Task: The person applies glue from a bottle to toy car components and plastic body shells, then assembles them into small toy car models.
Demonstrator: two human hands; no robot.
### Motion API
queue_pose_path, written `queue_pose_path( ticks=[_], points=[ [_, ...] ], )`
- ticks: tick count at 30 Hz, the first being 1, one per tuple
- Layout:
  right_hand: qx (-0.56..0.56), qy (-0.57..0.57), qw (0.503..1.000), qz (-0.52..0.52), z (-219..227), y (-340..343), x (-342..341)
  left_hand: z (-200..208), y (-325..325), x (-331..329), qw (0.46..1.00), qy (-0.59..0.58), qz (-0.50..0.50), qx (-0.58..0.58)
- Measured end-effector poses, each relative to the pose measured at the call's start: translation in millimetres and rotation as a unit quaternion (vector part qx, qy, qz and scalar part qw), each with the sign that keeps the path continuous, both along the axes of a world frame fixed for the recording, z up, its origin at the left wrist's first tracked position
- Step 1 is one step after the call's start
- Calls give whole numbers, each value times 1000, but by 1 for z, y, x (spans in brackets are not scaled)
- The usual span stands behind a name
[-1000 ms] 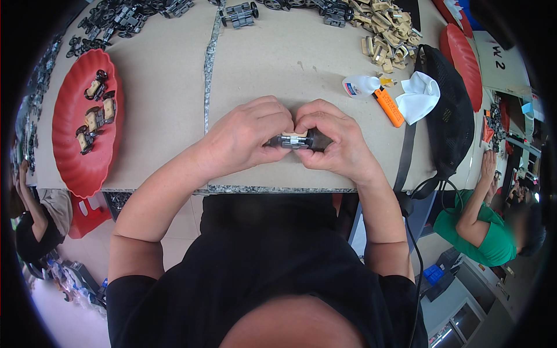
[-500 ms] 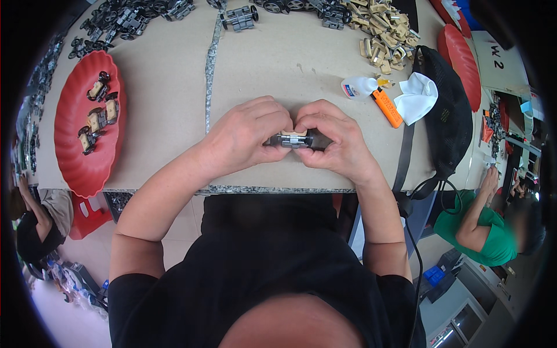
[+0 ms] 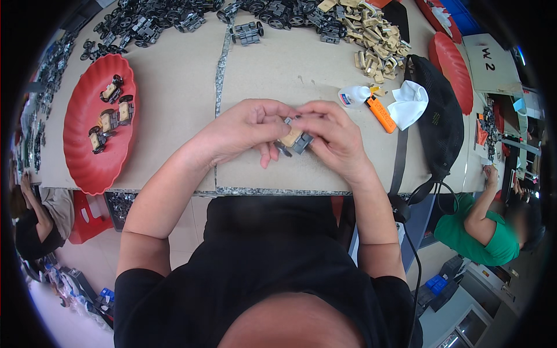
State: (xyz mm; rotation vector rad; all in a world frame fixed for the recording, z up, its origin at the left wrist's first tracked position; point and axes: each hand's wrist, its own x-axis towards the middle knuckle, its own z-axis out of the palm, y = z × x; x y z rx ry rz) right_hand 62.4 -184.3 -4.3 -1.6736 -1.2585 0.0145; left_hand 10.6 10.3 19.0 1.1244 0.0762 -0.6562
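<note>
A small toy car (image 3: 292,138), tan on top with a dark grey chassis and black wheels, is held between my two hands just above the table's near half. My left hand (image 3: 243,129) is closed on its left side, thumb and index pressed against it. From the other side, my right hand (image 3: 337,136) grips it with bent fingers. The fingers hide part of the car. Left of my hands, a red scalloped tray (image 3: 78,165) carries several similar tan and black toy cars (image 3: 109,120).
Dark wheeled chassis (image 3: 145,29) lie heaped along the far side, beside a pile of tan parts (image 3: 371,40). To the right are a white bottle (image 3: 352,97), an orange tool (image 3: 381,114), a white cloth (image 3: 408,104) and a black bag (image 3: 441,122). A person in green (image 3: 481,229) sits far right.
The toy car has been tilted and turned, so its tan top now shows more. My fingers have shifted their hold, and the left fingers have loosened underneath. The whole view has moved slightly.
</note>
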Motion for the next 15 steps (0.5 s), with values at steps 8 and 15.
queue_pose_path(
  ticks=[8,15],
  points=[
    [-11,506,855,-115,20,-3,-1,-6,-12,2,989,-58,132,18],
    [-56,530,839,-107,22,3,-2,-7,-13,2,990,-78,105,52]
  ],
)
